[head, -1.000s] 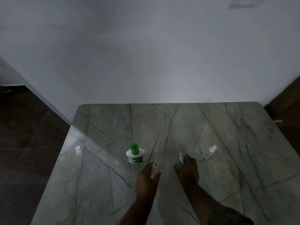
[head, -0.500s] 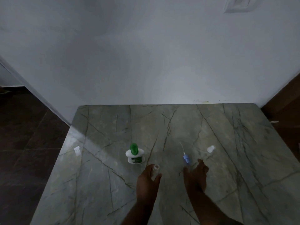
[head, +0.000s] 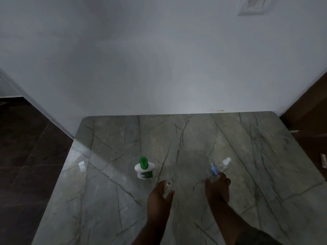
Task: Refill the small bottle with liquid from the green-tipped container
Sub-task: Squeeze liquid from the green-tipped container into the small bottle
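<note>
A squat white container with a green tip [head: 145, 171] stands upright on the marble table [head: 109, 200]. Just in front and to the right of it, my left hand [head: 159, 198] grips the small clear bottle [head: 167, 186], which is upright with its mouth uncovered. My right hand [head: 218, 189] is further right, low over the table. It pinches the lower end of a blue spray pump [head: 214, 170], whose thin tube points away from me. The bottle's lower part is hidden by my fingers.
A small clear plastic piece with a white end [head: 226, 163] lies on the table just beyond the pump. The table's far edge meets a white wall [head: 159, 68]. Dark floor [head: 26, 165] lies off the left edge, and dark wood stands at the right.
My right hand carried the blue pump away from the bottle, to the right and toward the clear piece. My left hand kept hold of the bottle in about the same place.
</note>
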`<action>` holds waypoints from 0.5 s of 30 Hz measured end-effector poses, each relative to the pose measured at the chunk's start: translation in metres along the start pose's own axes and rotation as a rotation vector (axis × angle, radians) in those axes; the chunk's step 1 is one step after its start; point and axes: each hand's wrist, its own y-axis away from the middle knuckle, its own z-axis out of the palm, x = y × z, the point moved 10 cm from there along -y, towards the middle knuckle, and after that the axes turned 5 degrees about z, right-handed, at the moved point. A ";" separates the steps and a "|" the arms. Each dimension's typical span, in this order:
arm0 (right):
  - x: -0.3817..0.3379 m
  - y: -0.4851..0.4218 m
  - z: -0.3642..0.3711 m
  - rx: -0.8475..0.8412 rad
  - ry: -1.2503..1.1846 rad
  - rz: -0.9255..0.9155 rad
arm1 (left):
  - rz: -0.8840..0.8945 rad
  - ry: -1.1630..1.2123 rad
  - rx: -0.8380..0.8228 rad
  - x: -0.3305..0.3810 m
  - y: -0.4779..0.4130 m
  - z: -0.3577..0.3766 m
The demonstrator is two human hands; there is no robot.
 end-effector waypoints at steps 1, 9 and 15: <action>0.000 -0.001 0.000 0.002 -0.003 -0.001 | 0.000 -0.004 0.001 0.001 0.000 0.000; -0.002 0.024 -0.007 0.004 -0.131 0.024 | -0.033 0.006 0.007 -0.001 0.002 -0.009; -0.095 0.108 0.009 -0.132 -0.267 -0.446 | -0.059 -0.011 0.067 -0.011 0.000 -0.037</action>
